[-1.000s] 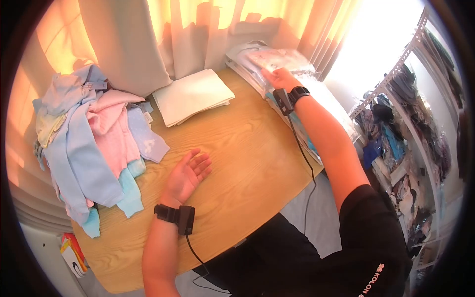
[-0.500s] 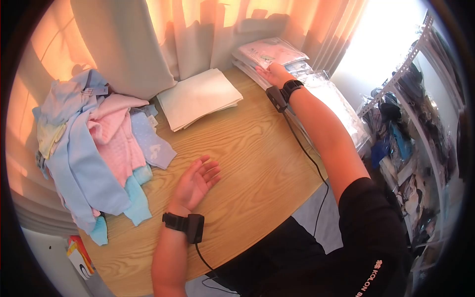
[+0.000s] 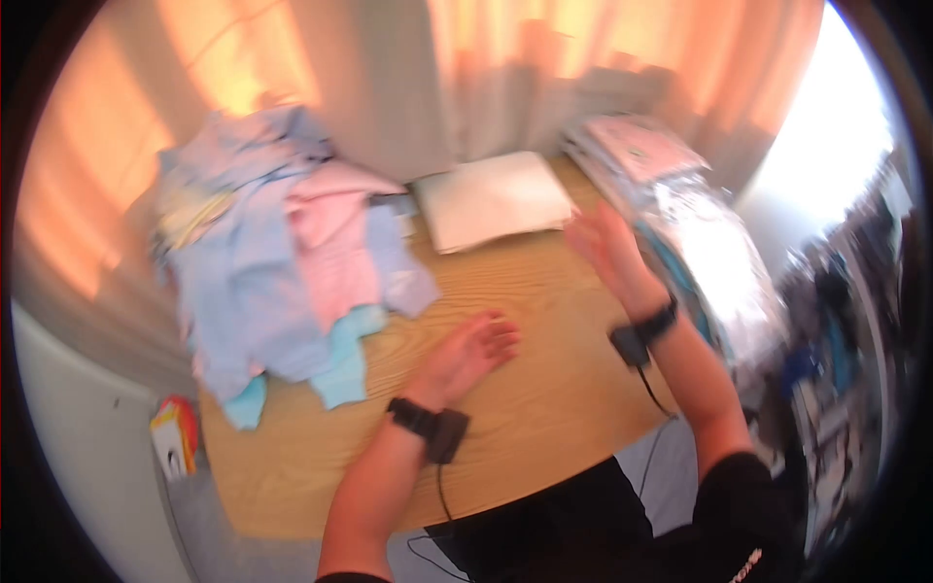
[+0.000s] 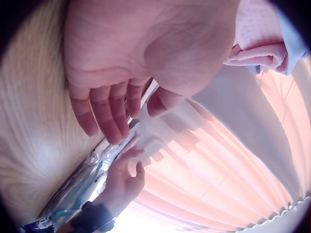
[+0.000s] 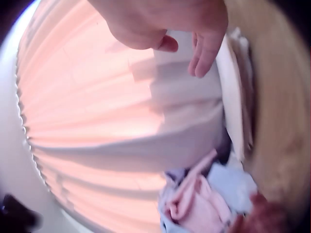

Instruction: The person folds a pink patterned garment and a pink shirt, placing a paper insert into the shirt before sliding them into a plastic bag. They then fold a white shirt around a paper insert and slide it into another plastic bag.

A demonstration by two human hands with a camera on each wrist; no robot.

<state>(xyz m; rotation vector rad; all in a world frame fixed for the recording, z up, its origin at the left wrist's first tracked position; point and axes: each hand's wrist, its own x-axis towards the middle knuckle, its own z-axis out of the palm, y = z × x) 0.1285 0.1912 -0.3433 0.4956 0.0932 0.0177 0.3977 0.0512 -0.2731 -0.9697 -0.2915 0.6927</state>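
Note:
My left hand rests on its edge over the wooden table, fingers relaxed and holding nothing. To its left lies a loose heap of clothes, with a light blue garment, a pink one and aqua pieces showing. My right hand is in the air, empty, its fingers loosely extended. It is between a stack of white sheets and a pile of clear plastic-wrapped packages. On top of that pile lies a pink folded package. In the right wrist view, thumb and fingers stand apart.
Curtains hang right behind the table. A rack of bagged garments stands to the right. A red and white box is beyond the table's left edge. Cables run from both wrist cameras.
My right hand has left the packages and drawn back toward the table's middle. The head view has swung right to left, shifting everything rightward in frame. The left hand stays relaxed over the table.

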